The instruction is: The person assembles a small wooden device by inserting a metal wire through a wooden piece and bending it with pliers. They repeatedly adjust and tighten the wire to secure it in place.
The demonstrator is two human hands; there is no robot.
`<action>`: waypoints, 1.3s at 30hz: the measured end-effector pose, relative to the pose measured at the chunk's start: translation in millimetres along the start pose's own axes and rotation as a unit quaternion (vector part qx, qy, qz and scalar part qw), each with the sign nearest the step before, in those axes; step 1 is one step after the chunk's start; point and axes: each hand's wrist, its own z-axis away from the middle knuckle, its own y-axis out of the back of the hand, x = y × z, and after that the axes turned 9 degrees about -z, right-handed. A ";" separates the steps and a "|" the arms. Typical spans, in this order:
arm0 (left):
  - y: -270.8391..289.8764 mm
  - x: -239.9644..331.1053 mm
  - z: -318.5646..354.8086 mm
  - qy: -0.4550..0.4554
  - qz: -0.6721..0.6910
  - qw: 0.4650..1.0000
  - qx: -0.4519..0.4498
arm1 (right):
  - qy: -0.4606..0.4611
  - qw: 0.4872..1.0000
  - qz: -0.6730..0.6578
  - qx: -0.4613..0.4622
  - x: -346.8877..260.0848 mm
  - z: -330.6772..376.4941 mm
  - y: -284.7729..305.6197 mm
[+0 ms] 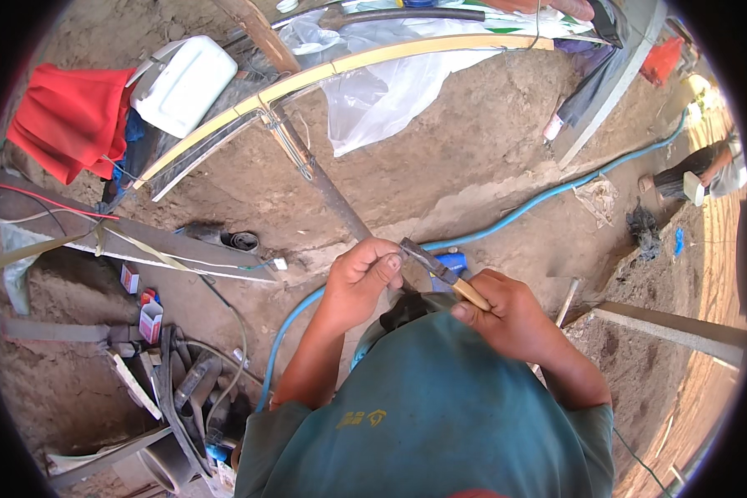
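Our right hand (506, 311) is clenched on the wooden-handled tool (444, 272), our left hand (358, 278) pinches its metal tip, above the blue hose (548, 195).

Two hands (358, 278) (506, 309), one wooden-handled tool (444, 274), one blue hose (548, 195), one white canister (183, 83), one red cloth (70, 116).

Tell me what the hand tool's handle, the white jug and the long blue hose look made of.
Pale handle in the right hand: apparently wood, matte tan, joined to a grey metal blade. White rectangular jug: likely plastic, smooth with rounded moulded corners. Long blue hose: flexible plastic or rubber, curving across the dirt.
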 end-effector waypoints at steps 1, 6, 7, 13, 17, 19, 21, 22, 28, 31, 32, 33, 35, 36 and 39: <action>0.1 -1.6 0.3 0.001 0.005 1.000 -0.004 | -0.002 1.000 -0.010 -0.002 -2.0 -0.1 0.6; 0.5 -5.0 0.0 -0.003 0.032 0.999 -0.006 | -0.015 0.999 -0.038 -0.012 -5.4 0.1 3.4; 1.0 -5.3 0.0 -0.004 0.033 0.999 -0.007 | -0.015 0.999 -0.040 -0.014 -5.4 0.3 4.2; 3.5 -7.2 -1.7 -0.014 0.010 1.000 -0.017 | -0.010 1.000 -0.018 -0.013 -10.8 -0.3 6.6; 2.1 -0.5 -3.4 -0.023 -0.033 0.999 0.000 | 0.028 0.999 0.024 -0.004 -10.7 -0.7 7.5; -3.3 10.8 -5.1 -0.016 -0.027 0.999 0.028 | 0.025 0.999 0.040 -0.002 -14.9 -0.8 8.6; -0.4 13.8 -4.9 -0.042 -0.062 0.997 0.011 | 0.034 0.998 0.055 0.000 -15.3 -0.2 8.1; 1.5 14.4 -4.7 -0.055 -0.079 0.995 0.002 | 0.043 0.997 0.061 0.001 -13.3 0.2 6.7; 10.7 -0.6 -9.0 -0.110 -0.097 0.989 -0.021 | 0.057 0.998 0.036 -0.012 -10.8 1.1 6.4; 11.2 -2.2 -8.4 -0.125 -0.053 0.991 -0.021 | 0.054 0.998 0.002 -0.035 -9.8 1.9 7.5; 11.5 -1.8 -8.3 -0.133 -0.051 0.990 -0.021 | 0.053 0.998 -0.010 -0.043 -9.2 2.2 7.4; 11.7 -1.4 -8.2 -0.141 -0.048 0.989 -0.020 | 0.048 0.998 -0.022 -0.044 -7.9 3.2 6.4; 11.0 0.1 -8.5 -0.153 -0.043 0.987 -0.020 | 0.038 0.997 -0.046 -0.046 -5.6 6.5 3.4; 10.1 1.4 -8.8 -0.156 -0.041 0.987 -0.018 | 0.031 0.996 -0.062 -0.051 -5.4 7.1 3.0; 13.7 -3.2 -19.3 -0.238 -0.076 0.968 -0.021 | 0.007 0.992 -0.102 -0.069 -5.0 8.1 2.6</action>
